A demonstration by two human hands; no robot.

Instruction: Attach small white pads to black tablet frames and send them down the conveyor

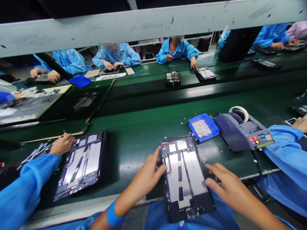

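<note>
An opened tablet-like device (185, 172), with silvery battery panels and dark circuit parts, lies in front of me and overhangs the bench's near edge. At its left side is my left hand (150, 169), index finger and thumb apart, with the fingertips at the edge near the top corner; whether they touch cannot be made out. A blue band (114, 213) circles my left wrist. My right hand (222, 179) is by the device's right edge, fingers stretched and apart, the thumb close to the rim. I see nothing held in either hand.
Beyond the device sits a blue tray (203, 127) of small pale pieces, beside a grey tape dispenser (242, 129). A neighbour's hand (61, 143) works at another opened device (82, 163) on my left. A pale beam (153, 25) spans overhead; co-workers sit across the green bench (134, 127).
</note>
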